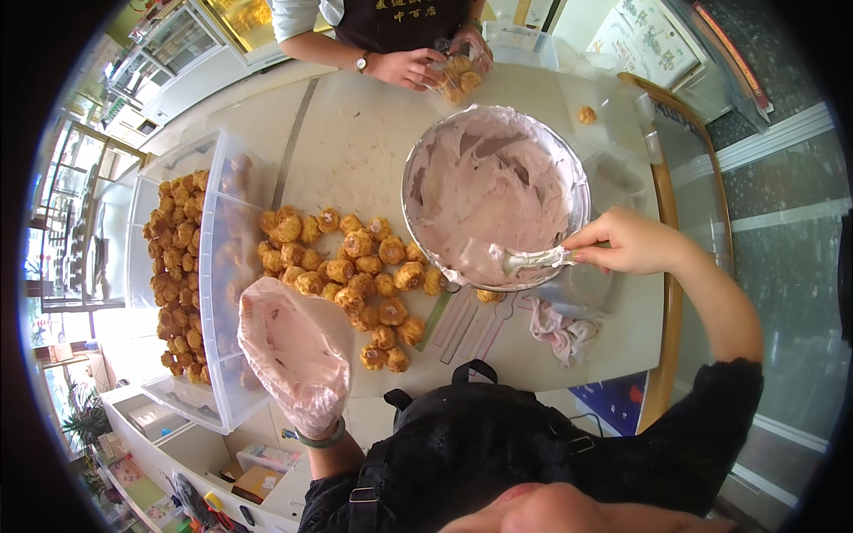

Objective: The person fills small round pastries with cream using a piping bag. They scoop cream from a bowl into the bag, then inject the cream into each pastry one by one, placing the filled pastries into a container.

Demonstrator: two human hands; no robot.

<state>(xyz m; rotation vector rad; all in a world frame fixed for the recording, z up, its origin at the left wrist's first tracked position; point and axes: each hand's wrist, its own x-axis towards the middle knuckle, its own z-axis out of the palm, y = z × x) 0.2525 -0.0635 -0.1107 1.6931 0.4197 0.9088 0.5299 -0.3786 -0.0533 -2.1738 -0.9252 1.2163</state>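
In my right hand (603, 243) is the handle of a spatula (533, 260), its blade smeared with pink cream at the near right rim of a large metal bowl (408, 220). Pink whipped cream (486, 193) coats the inside of the bowl. A piping bag (293, 340) with pink cream inside stands wide at its mouth. My left hand (323, 426) is covered by the folded plastic of this bag, with only the wrist and a bangle showing. Many baked cream puffs (360, 266) lie loose between bag and bowl, several with cream at an opening.
A clear plastic bin (210, 266) of puffs stands at the left. Across the table (346, 133) a co-worker's hands (410, 68) hold a bag of puffs (460, 76). A stained cloth (563, 333) lies right of the bowl; one puff (586, 114) sits at the far right.
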